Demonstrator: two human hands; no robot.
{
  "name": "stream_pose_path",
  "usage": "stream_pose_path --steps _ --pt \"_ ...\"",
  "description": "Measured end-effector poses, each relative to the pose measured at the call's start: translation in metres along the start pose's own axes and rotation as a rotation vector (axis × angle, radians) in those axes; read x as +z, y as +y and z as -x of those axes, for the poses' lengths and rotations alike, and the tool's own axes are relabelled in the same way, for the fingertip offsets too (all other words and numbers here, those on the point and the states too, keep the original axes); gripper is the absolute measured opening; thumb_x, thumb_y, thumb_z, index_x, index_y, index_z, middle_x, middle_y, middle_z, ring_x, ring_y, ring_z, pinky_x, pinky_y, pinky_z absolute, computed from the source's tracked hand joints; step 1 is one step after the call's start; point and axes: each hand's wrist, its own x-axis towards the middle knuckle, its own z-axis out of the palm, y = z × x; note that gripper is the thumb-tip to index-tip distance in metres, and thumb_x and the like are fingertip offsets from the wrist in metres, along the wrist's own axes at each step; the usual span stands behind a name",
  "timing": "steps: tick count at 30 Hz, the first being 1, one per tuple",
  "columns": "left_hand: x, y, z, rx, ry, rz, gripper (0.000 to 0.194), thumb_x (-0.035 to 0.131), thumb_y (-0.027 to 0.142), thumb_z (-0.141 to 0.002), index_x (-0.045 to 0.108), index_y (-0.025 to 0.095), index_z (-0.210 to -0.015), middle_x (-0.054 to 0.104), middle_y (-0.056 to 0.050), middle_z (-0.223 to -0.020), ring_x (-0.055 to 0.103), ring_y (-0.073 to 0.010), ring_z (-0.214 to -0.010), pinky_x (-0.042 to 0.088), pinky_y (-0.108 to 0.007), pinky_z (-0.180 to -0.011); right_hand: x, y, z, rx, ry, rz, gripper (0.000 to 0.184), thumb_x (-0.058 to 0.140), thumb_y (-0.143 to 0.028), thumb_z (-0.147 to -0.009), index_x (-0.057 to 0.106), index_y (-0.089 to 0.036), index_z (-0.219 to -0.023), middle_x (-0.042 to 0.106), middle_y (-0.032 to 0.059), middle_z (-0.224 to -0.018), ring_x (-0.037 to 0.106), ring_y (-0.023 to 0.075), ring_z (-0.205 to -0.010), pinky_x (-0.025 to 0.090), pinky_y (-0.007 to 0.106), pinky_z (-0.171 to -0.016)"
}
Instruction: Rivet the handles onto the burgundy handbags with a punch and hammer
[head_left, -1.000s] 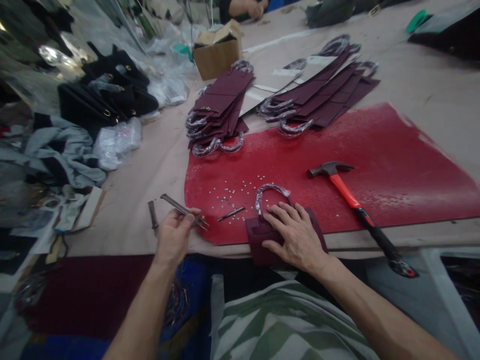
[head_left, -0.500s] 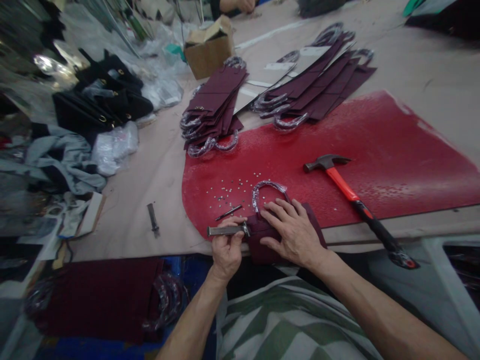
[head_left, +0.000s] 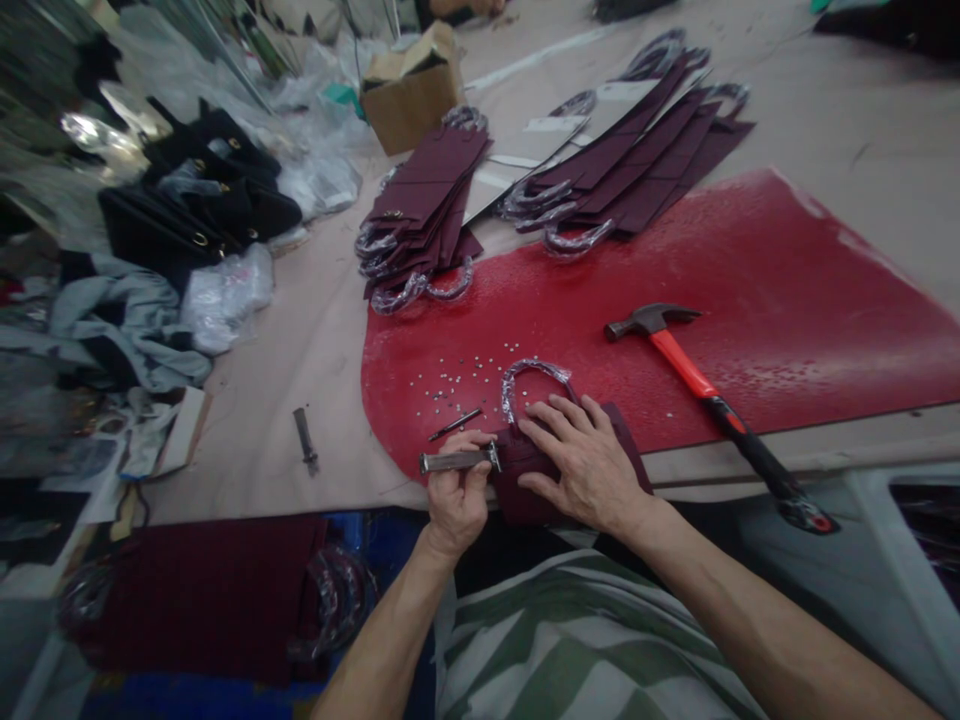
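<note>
Between the fingers of my left hand [head_left: 456, 500] is a metal hand punch [head_left: 454, 460], lying nearly level with its forked end at the left edge of a maroon bag panel [head_left: 525, 490]. My right hand [head_left: 581, 460] lies flat on that panel, fingers spread, and covers much of it. A plastic-wrapped handle [head_left: 536, 368] loops up from the panel's far side onto the red mat [head_left: 720, 260]. Just beyond my left hand lies a thin dark metal rod [head_left: 455, 424], near many tiny scattered metal bits [head_left: 450, 379]. To the right rests a claw hammer [head_left: 694, 370] with a red and black grip.
Stacks of maroon panels with wrapped handles [head_left: 435, 190] [head_left: 637, 150] lie at the back. A second metal tool [head_left: 304, 438] is on the table to the left. Further left are black bags [head_left: 202, 190] and a cardboard box [head_left: 412, 95]. More maroon panels [head_left: 202, 590] sit below the table edge.
The punch in my left hand has shifted slightly right, nearer the panel. My right hand stays flat in place, and the whole view has moved a little.
</note>
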Motion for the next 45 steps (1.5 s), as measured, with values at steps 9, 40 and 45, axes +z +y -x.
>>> stream_pose_path --steps 9,40,45 --pt "0.004 0.003 -0.001 0.121 0.014 -0.055 0.009 0.055 0.018 -0.095 0.053 0.020 -0.104 0.066 -0.009 -0.106 0.066 -0.0209 -0.101 0.057 -0.039 -0.089 -0.001 0.000 0.001 -0.001 0.010 -0.003 0.057 0.062 -0.051 -0.090 0.056 -0.021 -0.138 0.052 0.0103 -0.145 0.037 0.0345 -0.137 0.018 0.054 -0.117" --pt "0.007 0.004 -0.015 0.125 -0.111 -0.055 0.011 0.052 0.015 -0.092 0.056 0.019 -0.101 0.066 -0.008 -0.101 0.065 -0.0195 -0.099 0.055 -0.037 -0.091 0.001 -0.001 0.001 -0.004 0.046 -0.075 0.062 0.072 -0.045 -0.084 0.055 -0.020 -0.138 0.053 0.0109 -0.143 0.038 0.0354 -0.136 0.021 0.059 -0.116" --pt "0.010 0.004 -0.013 0.045 -0.124 0.009 0.014 0.053 0.014 -0.090 0.059 0.019 -0.102 0.070 -0.009 -0.105 0.068 -0.0204 -0.101 0.056 -0.036 -0.091 -0.016 0.015 0.007 -0.003 0.249 -0.153 0.039 0.059 -0.037 -0.092 0.060 -0.017 -0.126 0.057 0.0134 -0.135 0.049 0.0300 -0.126 0.035 0.051 -0.110"
